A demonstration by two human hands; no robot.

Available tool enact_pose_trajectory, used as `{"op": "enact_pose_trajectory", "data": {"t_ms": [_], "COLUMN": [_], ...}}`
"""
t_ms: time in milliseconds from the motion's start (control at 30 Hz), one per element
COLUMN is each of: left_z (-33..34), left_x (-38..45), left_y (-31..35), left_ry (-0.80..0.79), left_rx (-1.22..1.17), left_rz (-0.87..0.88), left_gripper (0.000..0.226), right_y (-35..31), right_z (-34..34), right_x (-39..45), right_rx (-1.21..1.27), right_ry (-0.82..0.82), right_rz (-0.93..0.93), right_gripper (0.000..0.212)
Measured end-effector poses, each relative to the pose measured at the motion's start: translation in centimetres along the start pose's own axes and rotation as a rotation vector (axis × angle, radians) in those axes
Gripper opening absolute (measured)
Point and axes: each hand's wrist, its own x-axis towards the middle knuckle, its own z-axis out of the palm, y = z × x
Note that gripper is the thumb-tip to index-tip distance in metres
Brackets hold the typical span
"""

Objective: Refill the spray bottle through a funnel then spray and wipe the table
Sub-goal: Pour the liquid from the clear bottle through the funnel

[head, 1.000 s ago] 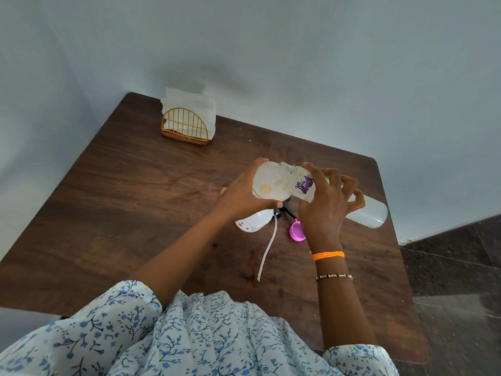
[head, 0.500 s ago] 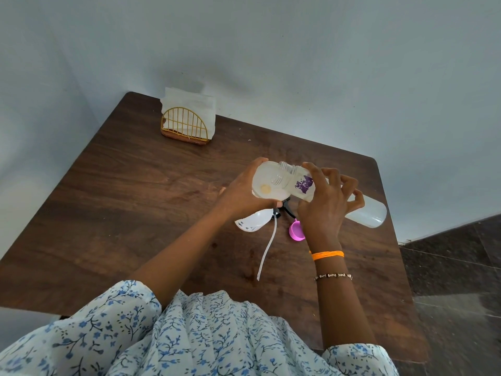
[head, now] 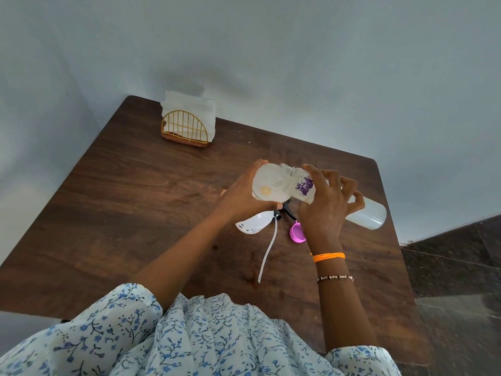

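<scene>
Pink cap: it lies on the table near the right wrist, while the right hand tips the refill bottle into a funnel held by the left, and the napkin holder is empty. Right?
Not quite: the head view shows white napkins standing in the napkin holder. The pink cap, right hand, refill bottle, funnel and left hand are as you say.

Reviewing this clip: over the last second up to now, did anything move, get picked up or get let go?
Nothing visibly changed. The left hand still holds the funnel, and the right hand still grips the tilted refill bottle with its mouth at the funnel. The spray head, pink cap and napkin holder lie where they were.
</scene>
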Motion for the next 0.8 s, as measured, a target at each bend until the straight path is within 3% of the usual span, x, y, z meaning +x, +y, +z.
{"op": "enact_pose_trajectory", "data": {"t_ms": [800], "left_z": [-0.09], "left_x": [-0.11], "left_y": [0.19], "left_ry": [-0.022], "left_rx": [0.002], "left_rz": [0.022], "left_gripper": [0.084], "right_y": [-0.04], "right_z": [0.16], "right_x": [0.1], "right_rx": [0.003], "right_ry": [0.005], "right_rz": [0.001], "right_gripper": [0.071]}}
